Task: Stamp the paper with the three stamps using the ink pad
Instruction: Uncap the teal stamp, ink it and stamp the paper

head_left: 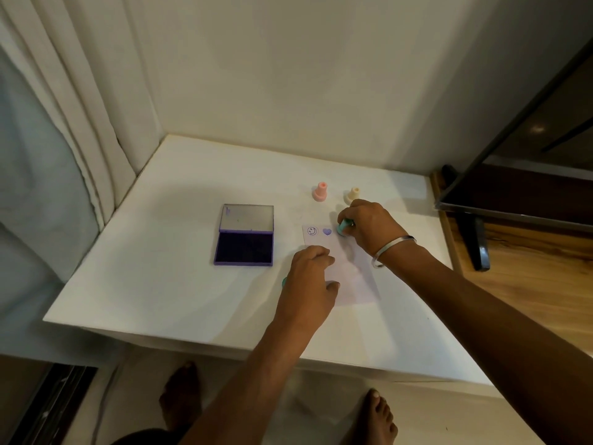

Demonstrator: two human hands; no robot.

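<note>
Two prints already sit on the paper (340,268), so by my reckoning this is the third and last stamp going down. From the biggest thing down: the white table (192,290) carries everything; the ink pad (244,248) lies open at the left, lid tipped back, well apart from the sheet. The paper runs lengthwise away from the person, its far edge bearing a smiley (312,231) and a heart (327,232) side by side. The left hand (309,284) rests flat on the sheet's near left part, fingers loosely curled, pinning it. The right hand (369,228) is closed round the teal stamp (344,227), which stands nearly upright, face down on the far right corner, just right of the heart and directly under the fingers. What matters next is a straight lift, I'd say, with the left hand holding the sheet. Beyond, the pink stamp (320,192) and cream stamp (352,196) stand idle.
</note>
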